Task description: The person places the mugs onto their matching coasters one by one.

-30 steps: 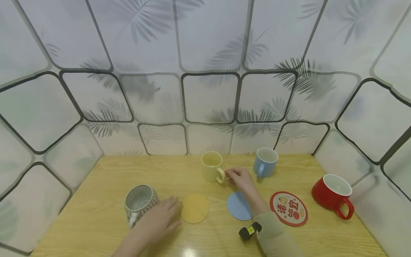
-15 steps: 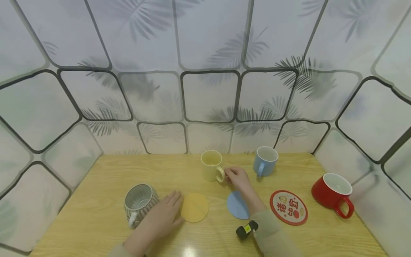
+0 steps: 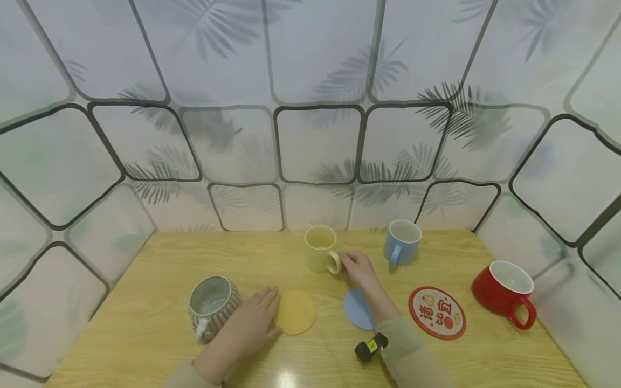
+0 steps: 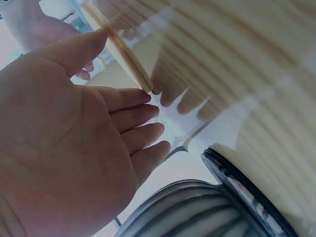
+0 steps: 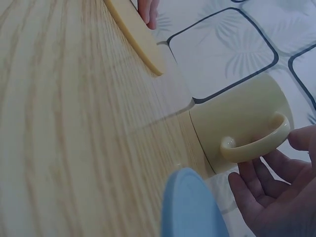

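Observation:
My right hand [image 3: 361, 272] is at the handle of a pale yellow mug [image 3: 317, 260], which stands upright near the back. In the right wrist view, thumb and index finger pinch that handle [image 5: 261, 145], the other fingers bent beside it. My left hand [image 3: 252, 322] lies low over the table, fingers extended, fingertips at the left edge of a round yellow coaster [image 3: 297, 312]. The left wrist view shows an index fingertip against this coaster's rim [image 4: 131, 64]. Beside the left hand is a grey ribbed mug [image 3: 213, 304], on a dark-rimmed coaster [image 4: 247, 192].
A blue coaster [image 3: 358, 310] lies partly under the right forearm. Behind it stands a light blue mug [image 3: 401, 245]. To the right are a red-rimmed printed coaster [image 3: 436, 312] and a red mug [image 3: 502, 293]. Patterned panels [image 3: 320, 145] wall the table at the back and sides.
My right fingers have closed in slightly on the yellow mug's handle. The left hand has shifted a little forward and right, up to the yellow coaster. Mugs and coasters stay put.

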### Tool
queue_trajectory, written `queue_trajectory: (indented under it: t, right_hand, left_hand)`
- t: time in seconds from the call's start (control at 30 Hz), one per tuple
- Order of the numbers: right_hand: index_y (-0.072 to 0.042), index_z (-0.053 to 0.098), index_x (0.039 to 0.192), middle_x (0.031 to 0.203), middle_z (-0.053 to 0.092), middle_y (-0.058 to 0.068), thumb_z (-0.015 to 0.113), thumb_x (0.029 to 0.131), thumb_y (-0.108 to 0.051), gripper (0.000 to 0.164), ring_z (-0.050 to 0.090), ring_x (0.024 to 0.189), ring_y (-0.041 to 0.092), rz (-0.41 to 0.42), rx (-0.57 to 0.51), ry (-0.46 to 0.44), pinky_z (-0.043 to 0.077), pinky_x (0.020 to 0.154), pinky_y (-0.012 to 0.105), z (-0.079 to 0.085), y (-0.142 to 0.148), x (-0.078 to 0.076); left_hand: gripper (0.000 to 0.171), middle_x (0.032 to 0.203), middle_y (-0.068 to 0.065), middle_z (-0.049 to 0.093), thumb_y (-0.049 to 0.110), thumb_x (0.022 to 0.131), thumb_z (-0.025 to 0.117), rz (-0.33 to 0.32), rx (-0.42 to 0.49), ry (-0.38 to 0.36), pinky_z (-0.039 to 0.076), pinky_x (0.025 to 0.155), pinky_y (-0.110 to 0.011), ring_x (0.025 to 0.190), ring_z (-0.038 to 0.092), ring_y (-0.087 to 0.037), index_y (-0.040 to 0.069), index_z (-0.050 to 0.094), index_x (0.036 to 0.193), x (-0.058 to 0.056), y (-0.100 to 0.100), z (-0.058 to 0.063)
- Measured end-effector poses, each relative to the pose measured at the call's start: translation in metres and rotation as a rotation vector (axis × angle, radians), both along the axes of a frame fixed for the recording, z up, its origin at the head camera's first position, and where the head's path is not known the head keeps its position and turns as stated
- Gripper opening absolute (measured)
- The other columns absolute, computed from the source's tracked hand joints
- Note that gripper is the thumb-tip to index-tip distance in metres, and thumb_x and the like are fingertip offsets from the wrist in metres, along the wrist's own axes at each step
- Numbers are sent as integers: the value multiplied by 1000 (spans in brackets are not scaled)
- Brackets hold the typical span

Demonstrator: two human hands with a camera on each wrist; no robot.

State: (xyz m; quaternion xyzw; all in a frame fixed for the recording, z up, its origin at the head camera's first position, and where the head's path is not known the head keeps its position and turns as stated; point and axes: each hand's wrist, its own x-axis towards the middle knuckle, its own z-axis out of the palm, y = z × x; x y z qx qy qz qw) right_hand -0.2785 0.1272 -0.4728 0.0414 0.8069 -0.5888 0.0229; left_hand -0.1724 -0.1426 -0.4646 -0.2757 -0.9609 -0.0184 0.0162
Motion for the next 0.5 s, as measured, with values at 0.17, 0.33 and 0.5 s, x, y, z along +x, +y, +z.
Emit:
queue_trajectory:
  t: [0.17,0.33,0.5]
  right_hand:
    - [4,65,110,108,66,18,50,97,-26,36,62,94,23,-1,-18,8,54,87,36,0,-2,0]
    - [3,66,106,107,68,15,48,98,-28,37,62,98,24,19,-38,9,52,87,36,2,-5,2]
    - [1,69,99,105,71,13,50,97,-28,34,62,102,26,45,-20,33,50,88,37,7,-9,5]
  left_hand:
    - [70,146,-18,39,43,87,60,1,-19,0,32,112,-47,136,35,-34,-4,44,136,-1,3,-1]
    - [70,145,-19,40,44,87,59,-1,-42,9,32,112,-46,136,36,-33,-4,45,136,-2,4,-1]
    - [70,145,-20,40,42,87,59,-4,-34,-1,32,112,-46,136,36,-34,-5,44,136,-2,4,-1]
